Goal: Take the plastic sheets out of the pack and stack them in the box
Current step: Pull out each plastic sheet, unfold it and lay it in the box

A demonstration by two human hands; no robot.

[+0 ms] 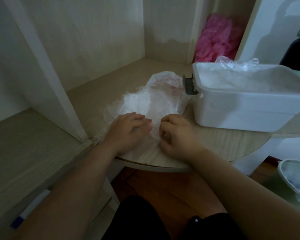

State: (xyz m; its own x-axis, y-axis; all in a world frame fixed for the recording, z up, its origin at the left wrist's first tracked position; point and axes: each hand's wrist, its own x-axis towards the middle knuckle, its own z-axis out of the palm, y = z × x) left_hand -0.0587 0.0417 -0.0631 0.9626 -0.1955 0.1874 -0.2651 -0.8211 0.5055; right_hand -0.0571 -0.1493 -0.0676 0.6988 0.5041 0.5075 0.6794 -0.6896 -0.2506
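Observation:
A pile of thin clear plastic sheets point(142, 103) lies on the light wooden shelf, spilling from a pack point(164, 82) with red print behind it. My left hand point(128, 130) lies on the near edge of the sheets with its fingers spread and nearly straight. My right hand point(177, 135) is beside it, fingers curled and pinching the plastic at the pile's near edge. A white plastic box point(249, 111) with a grey latch stands to the right, with crumpled clear sheets point(237, 63) inside and poking over its far rim.
Pink plastic bags point(216, 38) fill the nook behind the box. The shelf has a rounded front edge point(154, 166). An upright wooden divider point(47, 70) stands to the left. A clear container point(296, 181) sits low at the right, and a pen point(29, 210) lies at lower left.

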